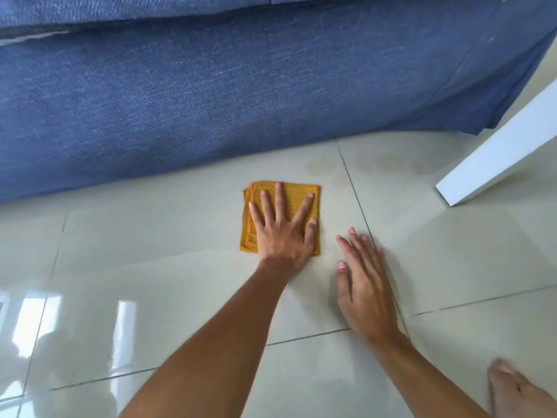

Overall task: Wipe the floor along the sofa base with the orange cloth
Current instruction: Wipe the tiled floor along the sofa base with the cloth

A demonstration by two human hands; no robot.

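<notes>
Left hand pressed flat, fingers spread, on the orange cloth — right hand open, bracing on the floor — best sweep with even pressure toward the faint stains by the sofa base.

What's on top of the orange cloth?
The left hand lies flat on the cloth, fingers spread. The cloth's middle and the floor beneath it are hidden.

There are no words, numbers or signs to read here. The cloth, the sofa and the floor are all plain, with no labels.
</notes>
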